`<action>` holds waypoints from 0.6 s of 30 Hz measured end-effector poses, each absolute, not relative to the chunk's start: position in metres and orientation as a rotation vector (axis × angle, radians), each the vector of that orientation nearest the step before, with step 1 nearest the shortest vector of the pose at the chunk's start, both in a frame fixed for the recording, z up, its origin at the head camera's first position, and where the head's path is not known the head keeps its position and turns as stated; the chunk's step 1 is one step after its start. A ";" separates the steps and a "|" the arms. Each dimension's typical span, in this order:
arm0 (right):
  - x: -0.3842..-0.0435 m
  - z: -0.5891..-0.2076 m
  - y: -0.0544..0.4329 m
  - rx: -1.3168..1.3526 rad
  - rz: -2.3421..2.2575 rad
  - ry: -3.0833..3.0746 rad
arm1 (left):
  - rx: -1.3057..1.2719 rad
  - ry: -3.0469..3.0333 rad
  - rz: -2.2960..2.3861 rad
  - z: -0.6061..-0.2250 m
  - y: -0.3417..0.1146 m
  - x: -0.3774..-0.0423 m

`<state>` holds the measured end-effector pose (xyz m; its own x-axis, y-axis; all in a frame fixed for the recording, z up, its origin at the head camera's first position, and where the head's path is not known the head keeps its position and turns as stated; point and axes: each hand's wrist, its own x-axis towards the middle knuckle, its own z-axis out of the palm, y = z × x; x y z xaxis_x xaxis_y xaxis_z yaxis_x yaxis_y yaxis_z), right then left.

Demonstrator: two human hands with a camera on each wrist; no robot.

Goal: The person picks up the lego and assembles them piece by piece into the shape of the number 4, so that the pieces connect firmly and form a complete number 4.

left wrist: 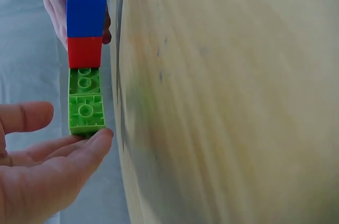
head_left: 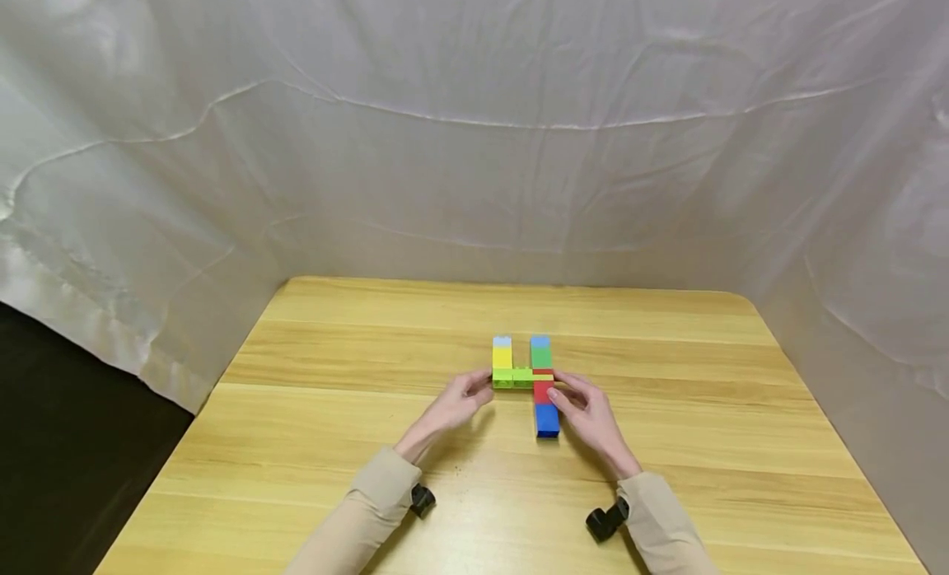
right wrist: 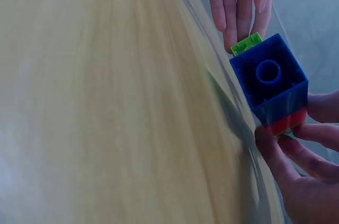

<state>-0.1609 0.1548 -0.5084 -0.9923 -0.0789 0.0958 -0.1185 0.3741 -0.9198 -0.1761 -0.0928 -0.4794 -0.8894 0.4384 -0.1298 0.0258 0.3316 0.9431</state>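
Observation:
A structure of joined toy building bricks lies on the table in the head view. Its right column has a blue brick (head_left: 547, 421) at the near end, then red bricks (head_left: 544, 392), a green brick (head_left: 541, 357) and a light blue one. Light green bricks (left wrist: 86, 113) link it to a shorter left column with a yellow brick (head_left: 502, 357). My right hand (head_left: 589, 412) grips the red part with fingers and thumb. At the left end, my left hand (head_left: 454, 404) touches the light green bricks with extended fingers, its thumb apart from them in the left wrist view.
The wooden table (head_left: 334, 460) spreads around the bricks on all sides. A pale curtain (head_left: 474, 188) hangs behind the table and along its sides. Black wrist cameras (head_left: 606, 521) sit under both sleeves.

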 end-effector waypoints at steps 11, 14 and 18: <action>-0.163 -0.511 0.159 0.279 1.537 -2.635 | 0.472 2.179 1.510 -0.480 -0.088 -0.181; -0.164 -0.512 0.160 0.277 1.496 -2.659 | 0.458 2.159 1.492 -0.480 -0.088 -0.180; -0.165 -0.514 0.160 0.276 1.451 -2.693 | 0.458 2.153 1.482 -0.480 -0.089 -0.180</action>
<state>-0.1647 0.1602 -0.5138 -0.9814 -0.1239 0.1465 -0.1905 0.5383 -0.8210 -0.1801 -0.0892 -0.4803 -0.8272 0.5255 -0.1988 0.0020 0.3566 0.9343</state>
